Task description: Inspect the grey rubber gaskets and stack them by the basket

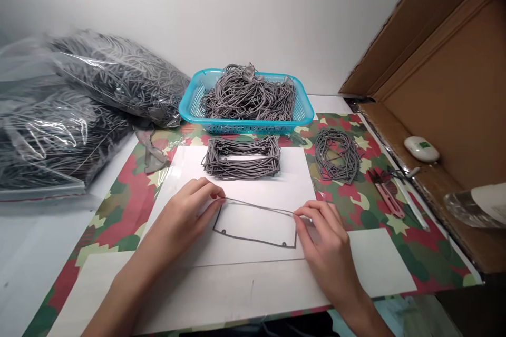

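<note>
A thin grey rectangular rubber gasket (253, 241) with small loops along its near side lies over the white paper. Thumb and fingers of my left hand (193, 208) pinch its far left corner. At the far right corner, my right hand (326, 234) pinches it the same way. The far side looks slightly raised off the paper, while the near side seems to rest on it. Just beyond sits a neat stack of similar gaskets (243, 172), laid as a rectangle with an open middle.
A blue basket (185, 108) heaped with grey gaskets stands behind the stack. Clear bags (118, 79) of gaskets fill the left. To the right are a loose gasket pile (338, 155), pink-handled snips (389, 200), a white pen-like tool (411, 204) and a white mouse-shaped object (421, 149) on a cardboard ledge.
</note>
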Tool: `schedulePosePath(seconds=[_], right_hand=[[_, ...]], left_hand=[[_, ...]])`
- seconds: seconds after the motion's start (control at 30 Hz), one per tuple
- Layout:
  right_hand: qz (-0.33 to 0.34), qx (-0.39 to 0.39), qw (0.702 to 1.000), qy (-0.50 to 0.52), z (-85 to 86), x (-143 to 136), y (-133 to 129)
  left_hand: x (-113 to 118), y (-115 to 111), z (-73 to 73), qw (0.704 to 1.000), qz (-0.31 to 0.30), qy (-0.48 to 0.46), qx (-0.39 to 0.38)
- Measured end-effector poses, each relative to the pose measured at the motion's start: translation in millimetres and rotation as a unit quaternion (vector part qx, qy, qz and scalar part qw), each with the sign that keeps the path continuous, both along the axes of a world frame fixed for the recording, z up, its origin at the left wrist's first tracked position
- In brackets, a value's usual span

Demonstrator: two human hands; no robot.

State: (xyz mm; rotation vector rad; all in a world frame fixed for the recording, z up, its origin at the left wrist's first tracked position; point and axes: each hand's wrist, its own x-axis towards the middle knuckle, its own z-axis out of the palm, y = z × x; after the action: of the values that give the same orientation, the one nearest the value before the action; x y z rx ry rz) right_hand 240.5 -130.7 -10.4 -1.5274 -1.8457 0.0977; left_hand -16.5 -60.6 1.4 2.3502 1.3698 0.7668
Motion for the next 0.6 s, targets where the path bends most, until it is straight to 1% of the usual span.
schedulePosePath(seconds=[0.07, 0.13, 0.2, 0.23, 0.27, 0.37, 0.43, 0.5, 0.6], right_hand=[[-0.01, 0.033, 0.999, 0.025, 5.4, -1.1, 4.1], [-0.022, 0.086, 0.995, 0.039, 11.4, -1.1, 7.1], [-0.025, 0.132, 0.99, 0.042, 16.1, 0.8, 7.7], [-0.021, 0.144, 0.989, 0.041, 17.3, 2.6, 6.9], [-0.013, 0.145, 0.989, 0.039, 17.6, 5.0, 5.4], [0.029, 0.111, 0.993, 0.04, 14.4, 13.8, -2.1], [0.056, 0.083, 0.994, 0.042, 10.8, 19.5, -7.5], [0.057, 0.071, 0.995, 0.045, 7.7, 23.5, -11.4], [0.029, 0.064, 0.996, 0.046, 4.8, 25.2, -12.8]], left_hand=[[3.8, -0.6, 7.1, 0.997, 0.007, -0.031, 0.071], [6.7, -2.1, 13.7, 0.987, 0.023, -0.064, 0.143], [7.9, -4.9, 19.0, 0.98, 0.032, -0.085, 0.177], [7.9, -6.8, 21.0, 0.981, 0.027, -0.089, 0.172], [7.6, -8.8, 22.7, 0.985, 0.014, -0.087, 0.15], [6.4, -14.3, 24.6, 0.997, -0.041, -0.06, 0.033], [5.5, -15.1, 22.5, 0.997, -0.058, -0.037, -0.02], [4.1, -12.9, 17.6, 0.999, -0.042, -0.015, -0.016], [1.1, -7.3, 8.7, 0.999, 0.001, 0.032, 0.041]])
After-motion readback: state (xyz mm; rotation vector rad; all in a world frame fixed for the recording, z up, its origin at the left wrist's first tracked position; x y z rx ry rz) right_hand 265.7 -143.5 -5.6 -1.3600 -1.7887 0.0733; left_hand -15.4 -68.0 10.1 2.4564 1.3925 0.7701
